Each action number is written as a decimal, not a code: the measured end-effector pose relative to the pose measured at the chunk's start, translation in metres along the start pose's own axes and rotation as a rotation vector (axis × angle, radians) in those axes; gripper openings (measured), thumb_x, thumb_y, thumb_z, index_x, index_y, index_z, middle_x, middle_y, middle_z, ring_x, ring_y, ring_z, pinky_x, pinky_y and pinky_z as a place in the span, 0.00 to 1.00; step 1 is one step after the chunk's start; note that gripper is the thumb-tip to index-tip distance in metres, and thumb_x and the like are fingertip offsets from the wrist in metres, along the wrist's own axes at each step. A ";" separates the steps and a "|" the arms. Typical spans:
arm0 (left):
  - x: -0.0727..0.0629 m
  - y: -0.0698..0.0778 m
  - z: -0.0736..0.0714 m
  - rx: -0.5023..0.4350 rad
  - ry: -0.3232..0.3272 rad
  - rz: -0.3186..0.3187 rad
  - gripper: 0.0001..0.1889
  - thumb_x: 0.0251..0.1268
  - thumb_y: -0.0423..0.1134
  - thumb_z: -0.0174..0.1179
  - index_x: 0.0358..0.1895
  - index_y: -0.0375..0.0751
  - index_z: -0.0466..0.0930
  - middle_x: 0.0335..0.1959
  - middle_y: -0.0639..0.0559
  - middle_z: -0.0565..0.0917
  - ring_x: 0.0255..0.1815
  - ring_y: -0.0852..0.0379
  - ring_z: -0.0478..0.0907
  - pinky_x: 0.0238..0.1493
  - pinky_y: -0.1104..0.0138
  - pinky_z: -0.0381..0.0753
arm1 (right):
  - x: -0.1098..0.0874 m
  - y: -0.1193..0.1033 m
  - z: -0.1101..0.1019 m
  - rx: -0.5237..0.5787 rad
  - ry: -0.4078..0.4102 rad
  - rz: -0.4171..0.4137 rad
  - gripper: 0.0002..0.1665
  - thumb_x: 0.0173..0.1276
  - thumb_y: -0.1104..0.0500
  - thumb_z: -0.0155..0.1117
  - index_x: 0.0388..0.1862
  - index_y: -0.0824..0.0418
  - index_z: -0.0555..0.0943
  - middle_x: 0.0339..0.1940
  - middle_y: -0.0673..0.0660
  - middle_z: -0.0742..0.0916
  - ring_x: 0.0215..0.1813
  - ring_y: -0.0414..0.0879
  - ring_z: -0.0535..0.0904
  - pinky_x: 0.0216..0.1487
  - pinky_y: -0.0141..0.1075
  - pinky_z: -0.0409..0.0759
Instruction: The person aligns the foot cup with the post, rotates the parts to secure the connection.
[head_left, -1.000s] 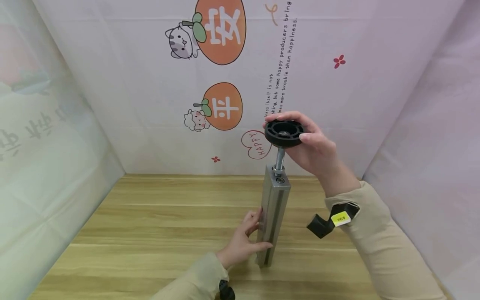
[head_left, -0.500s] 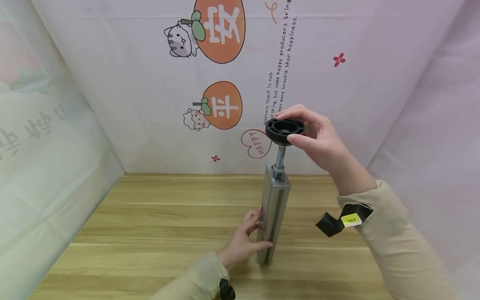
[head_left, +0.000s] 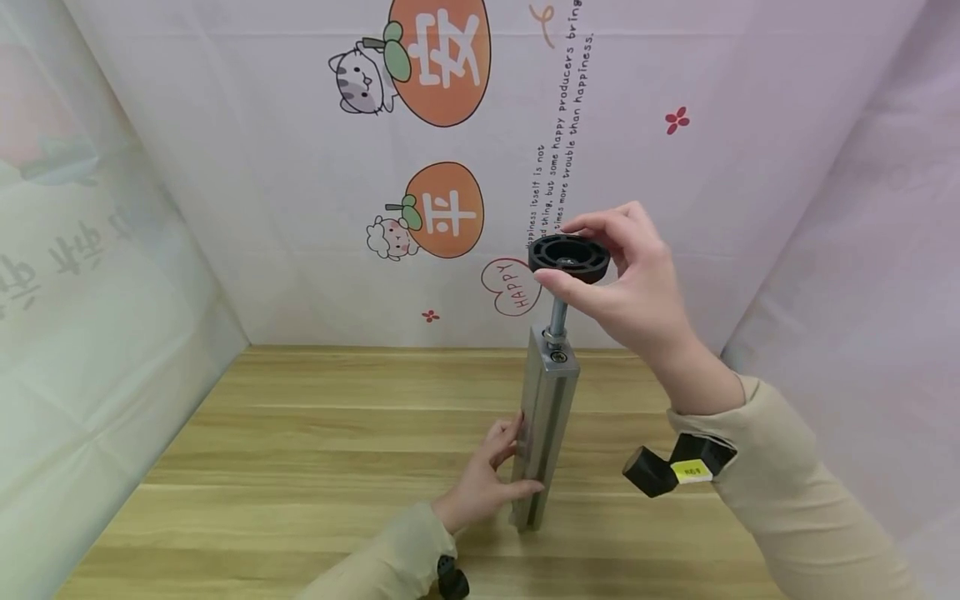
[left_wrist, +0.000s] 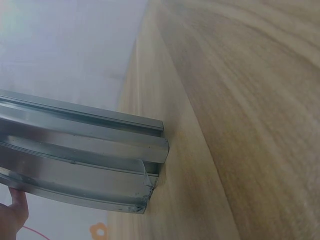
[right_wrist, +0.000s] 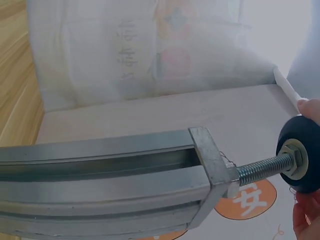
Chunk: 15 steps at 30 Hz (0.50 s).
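Note:
A silver aluminum profile (head_left: pixel 550 425) stands upright on the wooden table. From the metal plate on its top end rises a threaded rod (right_wrist: pixel 265 169), carrying a round black leveling foot (head_left: pixel 592 265). My left hand (head_left: pixel 480 486) grips the profile low down, thumb on the near side and fingers behind it. At the top, my right hand (head_left: pixel 637 287) pinches the rim of the foot between thumb and fingers. The right wrist view shows a nut under the foot and fingertips at its edge. In the left wrist view the profile's lower end meets the table.
The wooden table (head_left: pixel 300 450) is bounded by white printed cloth (head_left: pixel 315 183) behind and at both sides. A black camera mount (head_left: pixel 675 468) sits on the right wrist, another (head_left: pixel 452 577) on the left.
My right hand has turned around the leveling foot, its thumb moving from the right side to the front left of the rim. The left hand and the profile stay nearly in place.

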<state>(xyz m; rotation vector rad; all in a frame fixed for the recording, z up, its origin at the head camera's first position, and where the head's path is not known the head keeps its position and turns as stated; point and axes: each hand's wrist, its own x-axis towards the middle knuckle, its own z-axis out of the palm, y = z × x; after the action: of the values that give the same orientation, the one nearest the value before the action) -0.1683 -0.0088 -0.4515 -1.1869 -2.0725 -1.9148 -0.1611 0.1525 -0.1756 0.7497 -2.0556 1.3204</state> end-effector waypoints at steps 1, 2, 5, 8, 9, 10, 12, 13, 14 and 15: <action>0.000 0.000 0.000 0.000 0.000 0.003 0.50 0.53 0.28 0.66 0.75 0.51 0.43 0.56 0.39 0.65 0.60 0.64 0.62 0.64 0.59 0.68 | -0.001 0.000 0.001 -0.031 0.025 -0.010 0.24 0.48 0.70 0.75 0.46 0.72 0.79 0.37 0.46 0.70 0.43 0.40 0.72 0.46 0.21 0.73; 0.000 0.000 0.000 0.000 0.000 0.003 0.50 0.53 0.27 0.66 0.75 0.51 0.43 0.56 0.39 0.65 0.60 0.64 0.62 0.64 0.59 0.69 | -0.001 -0.001 0.002 -0.055 0.048 -0.018 0.25 0.46 0.69 0.76 0.45 0.71 0.79 0.36 0.45 0.69 0.42 0.39 0.71 0.46 0.21 0.73; 0.001 0.001 0.000 -0.001 0.001 -0.001 0.50 0.53 0.27 0.67 0.75 0.51 0.43 0.57 0.39 0.65 0.61 0.64 0.62 0.64 0.60 0.68 | -0.003 0.000 0.004 -0.085 0.094 -0.048 0.26 0.43 0.69 0.78 0.43 0.72 0.79 0.36 0.43 0.69 0.42 0.39 0.70 0.45 0.22 0.73; 0.001 0.002 -0.001 -0.002 -0.001 -0.007 0.50 0.53 0.27 0.67 0.75 0.50 0.43 0.57 0.39 0.65 0.61 0.64 0.62 0.65 0.60 0.68 | -0.004 0.002 0.005 -0.087 0.120 -0.080 0.32 0.45 0.53 0.80 0.43 0.72 0.79 0.36 0.41 0.69 0.42 0.38 0.69 0.45 0.23 0.72; 0.001 0.002 -0.001 -0.001 -0.001 -0.008 0.50 0.53 0.27 0.66 0.75 0.50 0.43 0.57 0.39 0.65 0.61 0.64 0.62 0.65 0.60 0.68 | -0.005 0.004 0.005 -0.090 0.128 -0.090 0.37 0.45 0.46 0.78 0.44 0.72 0.79 0.36 0.40 0.70 0.43 0.38 0.68 0.45 0.24 0.72; 0.001 0.002 -0.001 -0.001 -0.002 -0.010 0.50 0.53 0.28 0.66 0.75 0.50 0.43 0.57 0.39 0.65 0.61 0.64 0.62 0.65 0.60 0.68 | -0.005 0.005 0.005 -0.094 0.137 -0.100 0.42 0.45 0.39 0.75 0.45 0.72 0.78 0.37 0.40 0.70 0.43 0.38 0.68 0.45 0.25 0.71; 0.001 0.002 -0.001 0.000 -0.004 -0.013 0.50 0.53 0.27 0.66 0.75 0.50 0.43 0.57 0.40 0.65 0.61 0.64 0.62 0.65 0.60 0.68 | -0.007 0.009 0.006 -0.093 0.155 -0.121 0.53 0.42 0.27 0.67 0.49 0.71 0.77 0.40 0.41 0.72 0.43 0.37 0.68 0.45 0.27 0.70; 0.001 0.002 -0.001 0.000 -0.005 -0.014 0.51 0.53 0.28 0.67 0.75 0.50 0.43 0.57 0.40 0.65 0.61 0.64 0.62 0.65 0.60 0.68 | -0.007 0.011 0.006 -0.095 0.164 -0.131 0.56 0.42 0.24 0.64 0.50 0.71 0.76 0.42 0.44 0.73 0.44 0.37 0.68 0.45 0.28 0.69; 0.001 0.002 -0.001 0.001 -0.007 -0.012 0.51 0.53 0.28 0.66 0.75 0.50 0.43 0.57 0.40 0.65 0.61 0.64 0.62 0.65 0.60 0.68 | -0.008 0.014 0.007 -0.090 0.170 -0.140 0.57 0.42 0.23 0.64 0.52 0.71 0.75 0.44 0.46 0.74 0.44 0.37 0.69 0.45 0.28 0.69; 0.001 0.002 0.000 0.001 -0.008 -0.009 0.50 0.53 0.27 0.66 0.75 0.50 0.43 0.57 0.40 0.65 0.61 0.64 0.62 0.65 0.60 0.68 | -0.009 0.016 0.007 -0.071 0.166 -0.147 0.57 0.44 0.23 0.63 0.53 0.71 0.74 0.45 0.47 0.75 0.45 0.38 0.69 0.46 0.28 0.69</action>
<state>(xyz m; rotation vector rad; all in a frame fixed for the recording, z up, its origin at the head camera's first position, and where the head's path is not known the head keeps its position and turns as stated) -0.1679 -0.0089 -0.4489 -1.1889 -2.0864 -1.9153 -0.1673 0.1531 -0.1942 0.7199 -1.8693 1.1811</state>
